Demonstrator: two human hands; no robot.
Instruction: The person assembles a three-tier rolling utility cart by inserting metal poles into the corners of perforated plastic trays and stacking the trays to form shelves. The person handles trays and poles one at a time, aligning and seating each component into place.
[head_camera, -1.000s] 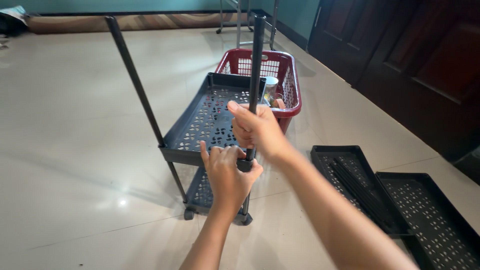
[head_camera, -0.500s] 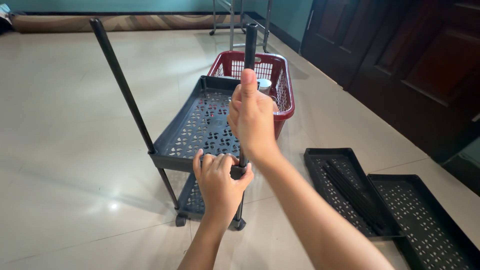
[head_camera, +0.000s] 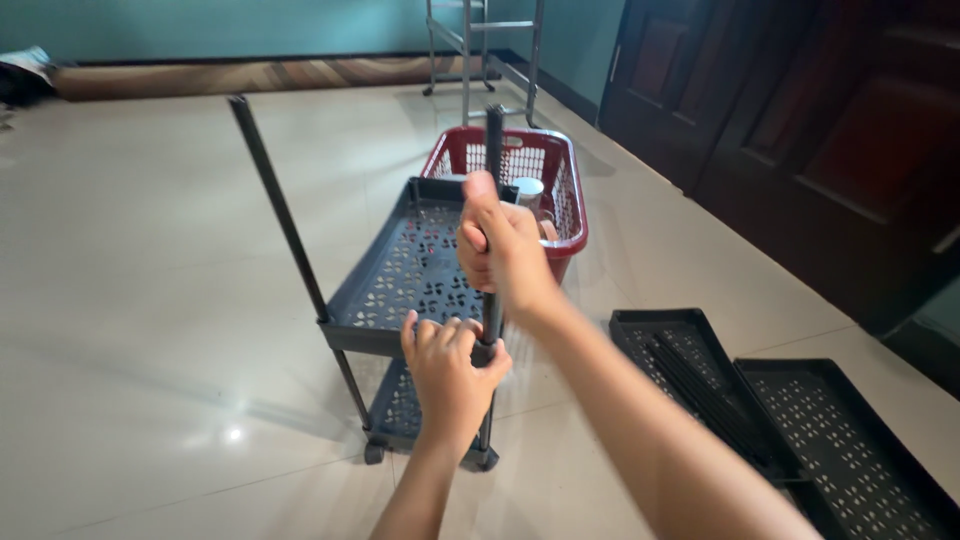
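Tiled floor (head_camera: 150, 300): pale, glossy, fills most of the view.

Dark wooden doors (head_camera: 850, 150): along the wall at 2 o'clock.

Metal frame (head_camera: 480, 45): at 12 o'clock, against the teal wall.

Cart (head_camera: 410, 270): grey plastic, two perforated trays stacked, on small wheels; centre of view, its long side running from me toward 12 o'clock.

Loose trays (head_camera: 830, 430): two matching perforated trays flat on the floor at 4 o'clock, a bundle of dark rods lying on the nearer one.

Red basket (head_camera: 560, 190): just beyond the cart at 12 o'clock, touching its far end; small containers inside, too unclear to name.

Far pole (head_camera: 275, 205): black, at the cart's near-left corner, tilted toward 11 o'clock.

Near pole (head_camera: 493, 215): black, long axis upright, top pointing to 12 o'clock, foot in the near-right corner of the upper tray.

My right hand (head_camera: 505, 250): clenched round the near pole at mid-height, thumb up along it.

My left hand (head_camera: 450, 370): below, fingers curled over the tray corner at the pole's base.
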